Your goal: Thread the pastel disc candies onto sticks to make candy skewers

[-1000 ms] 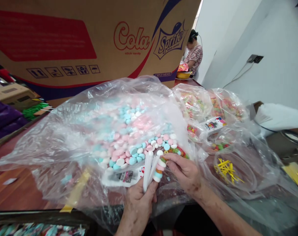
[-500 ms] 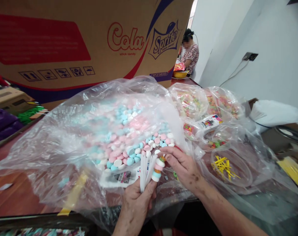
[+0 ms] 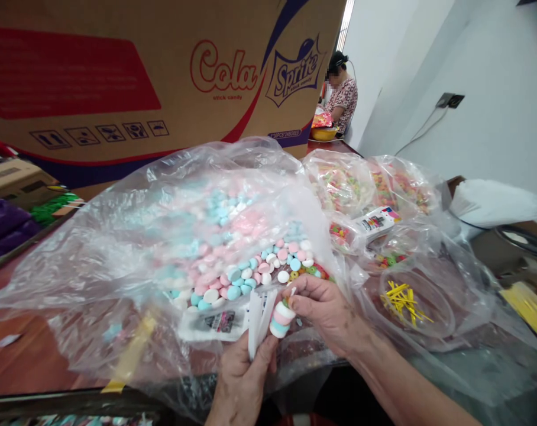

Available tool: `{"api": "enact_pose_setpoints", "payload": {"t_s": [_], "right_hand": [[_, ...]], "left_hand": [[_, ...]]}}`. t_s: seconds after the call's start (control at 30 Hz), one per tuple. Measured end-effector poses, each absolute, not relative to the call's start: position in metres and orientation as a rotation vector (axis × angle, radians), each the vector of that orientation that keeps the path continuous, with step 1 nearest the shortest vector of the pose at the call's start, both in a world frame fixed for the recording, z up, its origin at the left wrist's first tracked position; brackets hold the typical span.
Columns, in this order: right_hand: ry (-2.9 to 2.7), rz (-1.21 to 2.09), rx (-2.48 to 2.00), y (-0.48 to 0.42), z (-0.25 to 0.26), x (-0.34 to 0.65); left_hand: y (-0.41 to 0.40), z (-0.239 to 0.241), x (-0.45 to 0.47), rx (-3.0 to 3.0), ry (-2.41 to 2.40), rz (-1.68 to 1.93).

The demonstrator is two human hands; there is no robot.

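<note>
Cardboard fills the far left and back: a big carton (image 3: 162, 77) printed with "Cola" and "Sprite" stands behind a wide clear plastic bag (image 3: 117, 248) that sprawls over the wooden table (image 3: 24, 355) and holds a heap of pink, blue and white candies (image 3: 233, 266). At the bag's near edge the left hand (image 3: 242, 378) is closed around a bundle of white sticks (image 3: 257, 316), one of them threaded with a short stack of candy pieces (image 3: 281, 316). Just right of it, the right hand (image 3: 326, 310) pinches the top of that stack with its fingertips. Further right lie more clear bags of mixed colourful sweets (image 3: 348, 183) and a clear bowl (image 3: 432, 319) with yellow sticks (image 3: 404, 299)
</note>
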State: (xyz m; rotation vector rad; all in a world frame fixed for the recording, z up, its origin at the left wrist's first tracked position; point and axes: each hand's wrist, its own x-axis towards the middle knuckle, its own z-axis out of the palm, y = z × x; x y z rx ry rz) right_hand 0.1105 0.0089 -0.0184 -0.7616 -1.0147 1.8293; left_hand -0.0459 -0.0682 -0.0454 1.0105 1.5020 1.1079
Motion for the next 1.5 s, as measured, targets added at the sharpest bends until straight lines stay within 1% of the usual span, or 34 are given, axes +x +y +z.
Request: {"api": "enact_pose_setpoints", "payload": {"t_s": [0.07,0.13,0.17,0.23,0.33,0.43,0.53,0.57,0.63,0.73,0.8,1.03,1.33,1.5], "right_hand": [[-1.082,1.822,-0.763,0.012,-0.016,0.111],[-1.182,1.733,-0.775,0.021,-0.011,0.116],[-1.24,1.629,-0.809,0.027,-0.008,0.119],[-1.396,1.313,-0.954,0.04,-0.003,0.125],[-1.826,0.876,-1.201,0.054,0.0,0.128],[-2.359,0.625,-1.3,0.053,-0.006,0.122],[-2.633,0.417,-1.375,0.048,-0.017,0.117],[-2.63,0.403,-1.407,0.047,-0.019,0.116],[-2.509,0.481,-1.43,0.05,-0.021,0.117],[-2.289,0.665,-1.314,0.061,-0.016,0.117],[-2.317,0.696,-1.271,0.069,-0.014,0.113],[-2.52,0.517,-1.407,0.077,-0.017,0.098],[-2.699,0.443,-1.217,0.073,-0.016,0.104],[-2.701,0.212,-1.251,0.064,-0.024,0.102]], "left_hand": [[-0.069,-0.045,-0.045,0.949,1.517,1.14],[-0.069,-0.045,-0.047,0.871,1.522,1.203],[-0.069,-0.044,-0.048,0.835,1.524,1.236],[-0.069,-0.043,-0.053,0.778,1.522,1.287],[-0.067,-0.043,-0.06,0.711,1.482,1.301],[-0.067,-0.043,-0.066,0.684,1.463,1.3],[-0.068,-0.044,-0.068,0.673,1.493,1.288],[-0.068,-0.044,-0.068,0.671,1.501,1.283],[-0.069,-0.045,-0.067,0.663,1.503,1.277],[-0.069,-0.046,-0.066,0.635,1.488,1.275],[-0.068,-0.046,-0.065,0.632,1.494,1.277],[-0.067,-0.045,-0.065,0.671,1.521,1.259],[-0.069,-0.051,-0.068,0.672,1.487,1.229],[-0.07,-0.053,-0.069,0.681,1.506,1.221]]}}
